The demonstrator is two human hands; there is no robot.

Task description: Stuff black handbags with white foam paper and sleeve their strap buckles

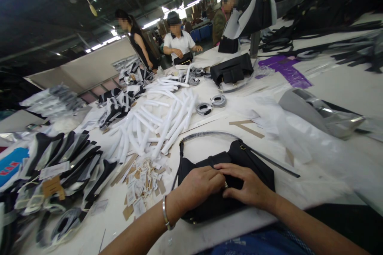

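Observation:
A black handbag [257,167] lies on the white table right before me, its wrapped handle [206,134] arching away at the far side. My left hand [200,185] rests over the bag's middle, fingers curled at the flap. From the right, my right hand [248,185] grips the same spot, its thumb and fingers bent around the flap's edge. A small metallic bit shows between the two hands, but the fingers hide most of it. A loose black strap [278,163] runs out to the right of the bag.
White foam tubes [161,123] and a heap of hang tags [142,185] lie left of the bag. Stacked black bags [66,163] fill the left side. Clear plastic wrap [311,155] covers the right. Farther back are coiled straps [218,101], another black bag [231,69] and several people.

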